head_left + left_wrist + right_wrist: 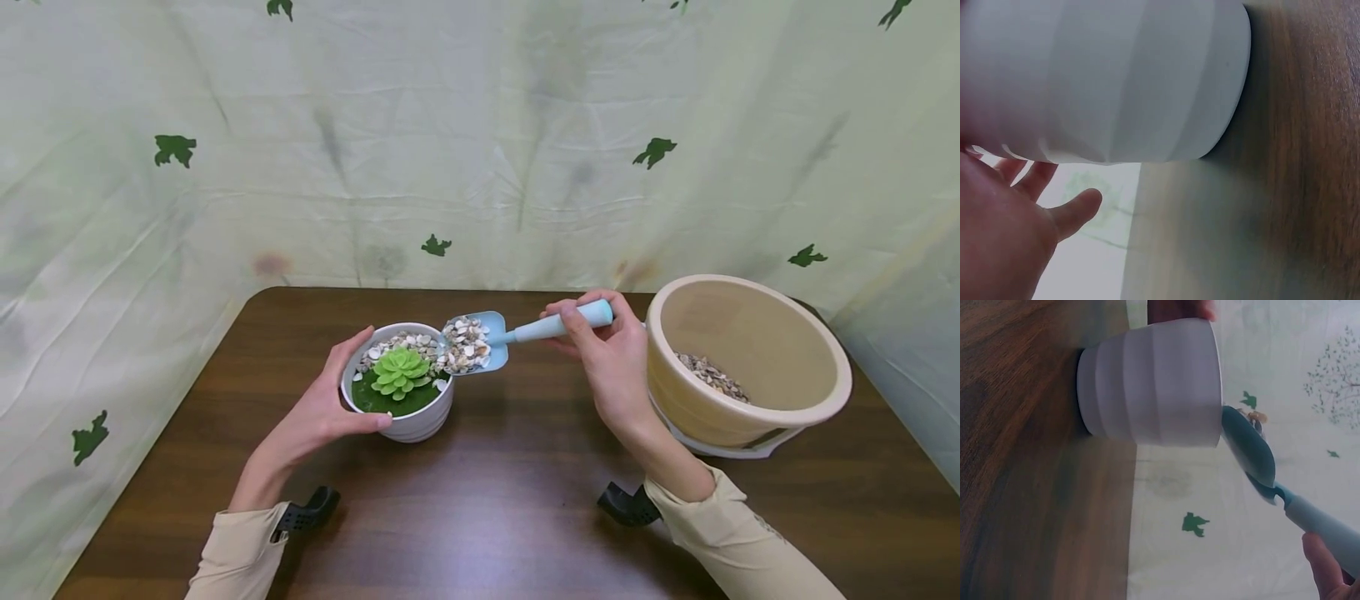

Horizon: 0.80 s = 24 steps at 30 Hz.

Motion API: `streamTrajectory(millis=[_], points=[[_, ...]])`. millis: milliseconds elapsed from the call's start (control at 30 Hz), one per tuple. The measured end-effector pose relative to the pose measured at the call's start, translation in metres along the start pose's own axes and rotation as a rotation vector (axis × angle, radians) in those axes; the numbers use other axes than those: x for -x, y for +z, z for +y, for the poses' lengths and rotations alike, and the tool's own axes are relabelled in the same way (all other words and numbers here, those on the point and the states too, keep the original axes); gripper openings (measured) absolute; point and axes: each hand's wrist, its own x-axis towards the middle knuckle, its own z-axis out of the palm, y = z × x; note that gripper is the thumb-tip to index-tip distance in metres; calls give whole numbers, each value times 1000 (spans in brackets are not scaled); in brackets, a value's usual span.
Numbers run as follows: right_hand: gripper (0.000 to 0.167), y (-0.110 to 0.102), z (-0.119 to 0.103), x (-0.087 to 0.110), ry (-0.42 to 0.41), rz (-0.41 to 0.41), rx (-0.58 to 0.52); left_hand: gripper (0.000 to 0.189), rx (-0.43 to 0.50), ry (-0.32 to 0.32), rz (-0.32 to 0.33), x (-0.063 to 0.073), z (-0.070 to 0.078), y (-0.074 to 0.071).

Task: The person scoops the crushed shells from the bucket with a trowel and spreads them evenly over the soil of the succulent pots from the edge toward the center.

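Observation:
A small white ribbed flower pot (415,431) stands upright on the table, holding a green succulent (400,372) with green ground cover and pale pebbles and shells around part of it. My left hand (327,410) grips this pot by its left side, thumb at the near rim and fingers toward the far side. In my right hand (611,362) is a light blue trowel (551,327), pinched by its handle. The scoop bears a heap of pebbles and shells (465,343), its tip at the pot's right rim. In the right wrist view the trowel's scoop (1250,447) slopes toward the rim.
A large beige planter (686,412) stands at the right behind my right wrist, with more pebbles (712,377) on its bottom. The dark wooden table (480,517) ends at a pale leaf-patterned curtain (480,150).

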Motion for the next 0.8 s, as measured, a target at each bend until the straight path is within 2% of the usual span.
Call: streamTrajectory(millis=[67,267,367,567,800], points=[[15,0,0,0,-2,-8,5,105,-10,-12,-7,0,0,0],[16,0,-1,-2,-11,-26,16,103,122,-6,-48,0,-1,-2],[15,1,-1,-4,-12,-30,23,103,137,-10,-43,1,0,-2],[15,2,-2,-5,-11,-35,31,104,77,-32,-22,1,2,-1],[16,3,-2,-7,-4,-39,29,106,-34,-16,-11,0,3,0]])
